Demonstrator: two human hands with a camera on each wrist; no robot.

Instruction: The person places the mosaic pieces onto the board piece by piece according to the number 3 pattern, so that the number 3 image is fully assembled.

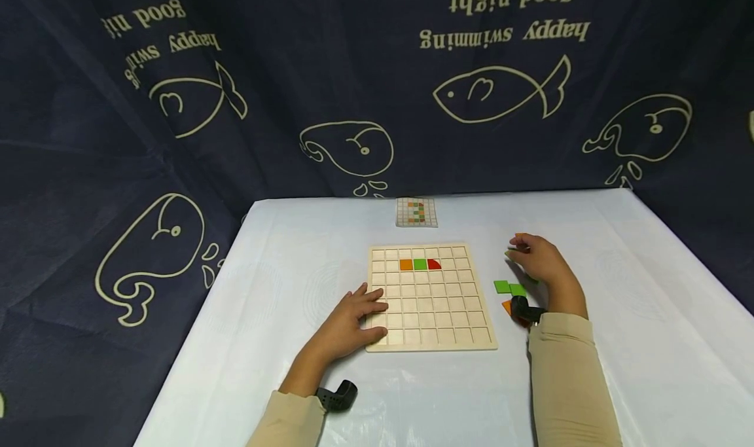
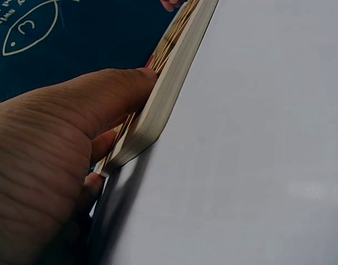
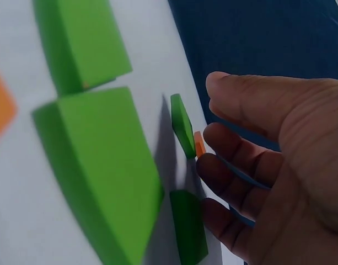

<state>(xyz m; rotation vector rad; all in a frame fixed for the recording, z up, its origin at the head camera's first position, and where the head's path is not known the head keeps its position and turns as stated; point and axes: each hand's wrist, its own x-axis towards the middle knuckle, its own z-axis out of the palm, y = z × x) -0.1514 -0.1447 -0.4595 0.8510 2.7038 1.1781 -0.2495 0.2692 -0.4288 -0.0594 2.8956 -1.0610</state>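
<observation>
My left hand [image 1: 347,326] rests on the left edge of a wooden grid board [image 1: 436,309], its fingers spread. The left wrist view shows its thumb [image 2: 133,85] lying along the board's rim. On the board, an orange square tile [image 1: 406,264], a green square tile [image 1: 420,264] and a red quarter-round tile [image 1: 433,264] sit in one row. Right of the board, my right hand [image 1: 540,258] hovers low over loose tiles, thumb and fingers apart. Near its fingertips are a green tile [image 3: 182,126] and an orange tile [image 3: 199,144]; nothing shows pinched between them.
Two green tiles [image 1: 501,286] and some orange tiles [image 1: 507,307] lie by the right wrist, partly hidden by its black camera [image 1: 521,308]. A small card [image 1: 416,212] with a coloured grid pattern lies behind the board on the white table [image 1: 294,270]. A dark printed cloth [image 1: 330,61] hangs behind.
</observation>
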